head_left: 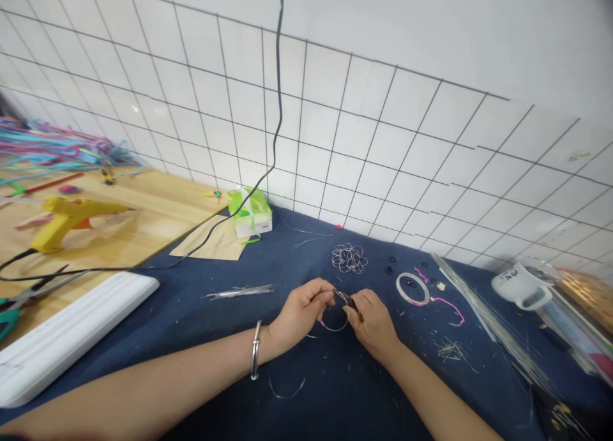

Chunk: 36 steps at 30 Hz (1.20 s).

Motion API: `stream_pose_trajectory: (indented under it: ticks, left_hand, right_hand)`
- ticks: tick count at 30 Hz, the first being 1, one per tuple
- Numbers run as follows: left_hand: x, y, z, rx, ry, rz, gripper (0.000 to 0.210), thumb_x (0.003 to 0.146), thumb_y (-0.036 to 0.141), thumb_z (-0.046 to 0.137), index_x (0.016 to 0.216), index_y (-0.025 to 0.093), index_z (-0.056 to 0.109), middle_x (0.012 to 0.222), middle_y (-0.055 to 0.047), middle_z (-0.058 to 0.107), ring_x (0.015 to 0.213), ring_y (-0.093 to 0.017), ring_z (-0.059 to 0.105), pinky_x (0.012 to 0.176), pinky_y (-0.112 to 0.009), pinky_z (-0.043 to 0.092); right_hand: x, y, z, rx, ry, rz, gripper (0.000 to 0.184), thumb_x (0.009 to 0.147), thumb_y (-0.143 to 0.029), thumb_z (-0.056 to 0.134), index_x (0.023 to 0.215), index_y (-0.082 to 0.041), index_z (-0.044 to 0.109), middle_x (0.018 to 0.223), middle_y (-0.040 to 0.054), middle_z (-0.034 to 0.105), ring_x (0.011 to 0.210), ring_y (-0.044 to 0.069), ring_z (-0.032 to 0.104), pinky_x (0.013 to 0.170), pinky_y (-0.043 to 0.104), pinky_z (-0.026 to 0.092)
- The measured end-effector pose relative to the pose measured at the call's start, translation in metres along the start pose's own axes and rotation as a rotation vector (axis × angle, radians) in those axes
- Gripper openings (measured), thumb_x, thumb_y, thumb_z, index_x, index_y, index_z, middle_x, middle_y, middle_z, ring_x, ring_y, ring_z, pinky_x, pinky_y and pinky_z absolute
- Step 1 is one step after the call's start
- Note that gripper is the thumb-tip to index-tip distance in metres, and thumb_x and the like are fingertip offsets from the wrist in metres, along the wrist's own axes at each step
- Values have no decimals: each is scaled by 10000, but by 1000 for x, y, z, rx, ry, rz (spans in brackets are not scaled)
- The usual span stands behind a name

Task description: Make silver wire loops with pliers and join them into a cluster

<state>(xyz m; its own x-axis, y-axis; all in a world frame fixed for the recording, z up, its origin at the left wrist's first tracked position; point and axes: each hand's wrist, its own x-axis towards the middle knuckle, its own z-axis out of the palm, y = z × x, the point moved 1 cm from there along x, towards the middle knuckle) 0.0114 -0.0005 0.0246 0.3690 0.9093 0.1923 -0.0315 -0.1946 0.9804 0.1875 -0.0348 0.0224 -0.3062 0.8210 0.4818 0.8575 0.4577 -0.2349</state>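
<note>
My left hand (302, 310), with a silver bangle (255, 350) at the wrist, is closed in a pinch on a thin wire loop (339, 330) with a small pink bit on it. My right hand (374, 323) is wrapped round dark pliers (348, 300), most of which its fingers hide. The tips of the pliers meet the wire close to my left fingertips. Behind the hands lies a heap of wire rings (349, 258). A bundle of straight wires (242, 291) rests to the left, and a curved wire piece (286, 395) lies in front.
To the left are a yellow glue gun (71, 217), scissors (29, 294) and a white power strip (76, 332). A tissue pack (251, 212) stands by the wall, with a black cable (279, 96) hanging across. Rightward lie a tape roll (412, 289), long wires (498, 332) and a mug (522, 284).
</note>
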Motion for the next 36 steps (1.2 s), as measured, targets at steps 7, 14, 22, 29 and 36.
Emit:
stream_pose_trajectory:
  ticks: [7,14,22,29,36]
  left_hand:
    - [-1,6,0,-144,-53,-35,112,822,246,494,835,165,570,707,1,565,589,-97,507,566,-218,405]
    - [-6,4,2,-487,-182,-303,173,795,292,568,888,147,573,794,-51,602,714,-126,542,637,-235,407]
    - [-7,10,1,-762,-276,-482,138,770,251,612,856,152,571,742,-33,561,676,-116,548,631,-242,428]
    - [-8,9,1,-756,-268,-455,129,786,275,588,816,170,519,772,-37,605,655,-126,589,605,-246,428]
    - [-1,11,-4,-470,-243,-274,167,794,306,576,789,148,526,683,-24,610,564,-98,546,565,-230,408]
  right_hand:
    - [1,2,0,22,-5,31,190,875,-292,411,784,-172,527,767,54,511,755,170,470,703,301,404]
    - [1,7,-1,-5,54,34,180,871,-285,417,810,-172,543,778,60,519,769,174,485,715,303,413]
    - [3,11,-4,93,85,112,183,876,-272,398,796,-180,534,766,51,521,762,169,497,718,300,423]
    - [2,11,-1,114,93,89,173,873,-267,408,808,-181,543,775,55,524,773,171,495,727,307,423]
    - [2,11,-4,105,78,97,182,871,-271,407,796,-184,549,780,57,527,777,170,504,727,302,427]
